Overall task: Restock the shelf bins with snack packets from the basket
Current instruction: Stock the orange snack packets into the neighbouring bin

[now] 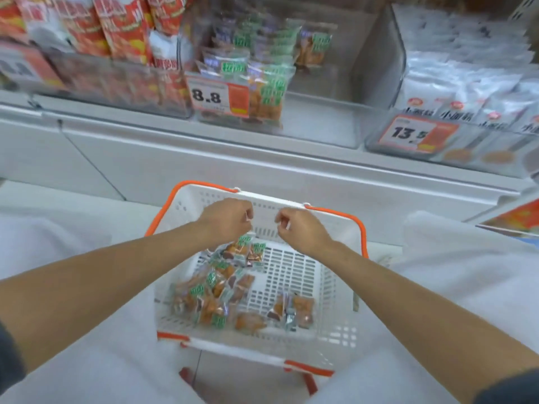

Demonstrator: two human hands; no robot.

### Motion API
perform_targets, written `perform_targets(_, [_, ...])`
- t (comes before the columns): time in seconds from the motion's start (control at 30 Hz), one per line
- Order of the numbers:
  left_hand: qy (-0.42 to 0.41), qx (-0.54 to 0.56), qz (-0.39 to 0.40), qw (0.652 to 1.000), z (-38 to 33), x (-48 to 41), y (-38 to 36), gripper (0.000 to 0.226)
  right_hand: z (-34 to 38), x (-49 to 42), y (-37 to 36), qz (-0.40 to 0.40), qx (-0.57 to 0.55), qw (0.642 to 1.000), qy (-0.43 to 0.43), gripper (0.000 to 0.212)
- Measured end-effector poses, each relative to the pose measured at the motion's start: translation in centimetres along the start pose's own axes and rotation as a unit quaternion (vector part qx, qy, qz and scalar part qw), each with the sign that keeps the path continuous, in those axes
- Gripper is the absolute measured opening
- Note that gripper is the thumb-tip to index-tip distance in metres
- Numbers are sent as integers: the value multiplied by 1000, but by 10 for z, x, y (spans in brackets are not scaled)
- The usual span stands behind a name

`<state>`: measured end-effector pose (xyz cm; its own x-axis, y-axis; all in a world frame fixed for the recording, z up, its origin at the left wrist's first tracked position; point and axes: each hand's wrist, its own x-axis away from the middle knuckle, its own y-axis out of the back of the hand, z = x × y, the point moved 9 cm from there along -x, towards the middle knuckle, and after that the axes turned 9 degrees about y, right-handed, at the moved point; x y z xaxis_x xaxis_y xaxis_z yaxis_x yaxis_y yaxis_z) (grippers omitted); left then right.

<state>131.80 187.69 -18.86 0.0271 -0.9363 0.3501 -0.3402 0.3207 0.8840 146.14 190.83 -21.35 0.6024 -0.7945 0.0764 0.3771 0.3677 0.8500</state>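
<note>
I see both grips over the far wall of the white basket point(271, 197), fingers curled. The left grip point(227, 218) sits just above some snack packets point(215, 293); motion blur hides whether it holds any. Nothing shows in the right grip point(300, 228). Packets crowd the basket's left side and near edge. On the shelf, the bin tagged 8.8 point(217, 96) holds matching packets point(264, 91) at its left end.

Red snack bags point(116, 30) top left. White packets point(466, 83) top right. Price label 8.8 point(218, 96) centre, price label 13.5 point(417, 134) right. Pale shelf ledge point(262, 167) below. Orange printed sheet point(519, 218) at right edge, blurred.
</note>
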Motion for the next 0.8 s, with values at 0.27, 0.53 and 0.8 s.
perform_targets(0.27, [-28, -167, 168, 971, 16, 7, -86, 24, -123, 101, -166, 352, 64, 915, -185, 49])
perform_targets(0.53, [-22, -169, 173, 970, 23, 16, -88, 33, -129, 129, -246, 334, 201, 911, -133, 67])
perform_targets(0.8, [13, -113, 189, 975, 14, 4, -86, 18, -92, 79, -154, 242, -69, 927, -278, 96])
